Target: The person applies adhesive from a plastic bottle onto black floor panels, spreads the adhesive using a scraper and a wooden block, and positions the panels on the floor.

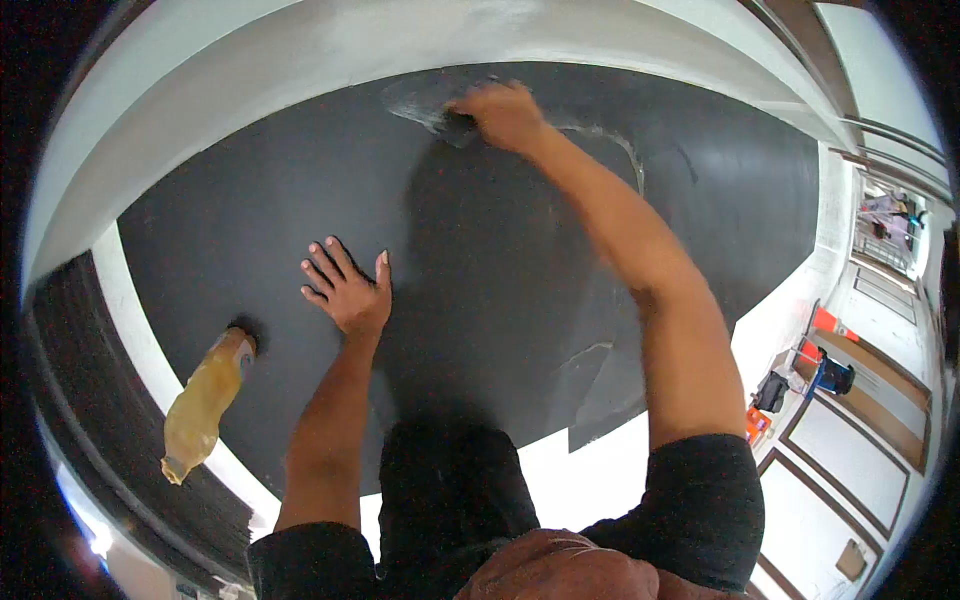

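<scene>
My left hand (352, 292) lies flat with fingers spread on a dark grey, matte panel (300, 190). Farther out, near the panel's far edge, my right hand (505, 115) is closed and slightly blurred by motion. Beneath its fingers shows a small dark pad (458, 125), pressed to the surface; its exact kind is hard to make out. Wet, shiny streaks surround that pad, and a pale wet line curves to the right of the hand. To the left of my left hand is a bottle of yellowish liquid (205, 405), its base on the panel.
A pale wall (440, 40) borders the panel's far side, and a white edge strip (140, 310) runs along the left. Dark ridged material (95, 370) lies beyond that strip. At right, orange cones (833, 323) and other items stand in a corridor with panelled walls.
</scene>
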Motion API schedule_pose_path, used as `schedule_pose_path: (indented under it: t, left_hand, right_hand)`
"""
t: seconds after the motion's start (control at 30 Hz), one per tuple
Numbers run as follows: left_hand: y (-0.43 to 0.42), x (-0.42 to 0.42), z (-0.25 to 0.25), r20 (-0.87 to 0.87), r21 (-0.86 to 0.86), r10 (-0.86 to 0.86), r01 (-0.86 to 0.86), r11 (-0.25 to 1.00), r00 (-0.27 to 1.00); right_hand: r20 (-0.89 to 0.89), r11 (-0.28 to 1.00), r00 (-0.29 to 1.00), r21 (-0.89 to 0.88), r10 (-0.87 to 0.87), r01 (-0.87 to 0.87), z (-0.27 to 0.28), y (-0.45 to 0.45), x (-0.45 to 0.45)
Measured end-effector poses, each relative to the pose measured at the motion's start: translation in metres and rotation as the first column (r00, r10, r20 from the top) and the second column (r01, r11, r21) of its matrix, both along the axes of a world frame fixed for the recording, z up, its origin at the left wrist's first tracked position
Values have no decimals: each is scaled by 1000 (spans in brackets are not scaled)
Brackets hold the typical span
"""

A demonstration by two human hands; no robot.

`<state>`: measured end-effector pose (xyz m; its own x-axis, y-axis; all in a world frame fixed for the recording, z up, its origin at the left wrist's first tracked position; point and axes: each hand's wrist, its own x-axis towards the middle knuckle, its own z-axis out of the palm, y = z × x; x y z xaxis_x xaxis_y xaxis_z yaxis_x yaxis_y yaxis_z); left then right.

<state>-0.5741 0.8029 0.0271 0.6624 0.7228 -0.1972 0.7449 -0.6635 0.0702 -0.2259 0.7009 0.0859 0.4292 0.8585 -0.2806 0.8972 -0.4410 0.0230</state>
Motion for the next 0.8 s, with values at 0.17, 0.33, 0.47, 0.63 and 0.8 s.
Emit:
schedule_pose_path:
  t: [0.17, 0.33, 0.47, 0.63, 0.8]
  left_hand:
    - [-2, -3, -9, 45, 37, -5, 4, 999, 999]
    - [-3, -3, -7, 53, 39, -22, 20, 999, 998]
    - [1, -4, -3, 99, 77, -49, 41, 996, 994]
    - [1, -5, 10, 146, 120, -44, 27, 992, 988]
    - [0, -2, 10, 126, 199, -39, 13, 980, 991]
  right_hand:
    - [-141, 917, 906, -80, -398, 391, 8, -135, 10]
    - [-149, 718, 703, -108, -696, 688, 0, -112, 9]
    - [34, 979, 979, -28, -203, 204, -5, -80, 30]
    - [28, 980, 986, -107, -163, 165, 31, -156, 79]
    - [37, 861, 895, -258, -445, 438, 49, -275, 30]
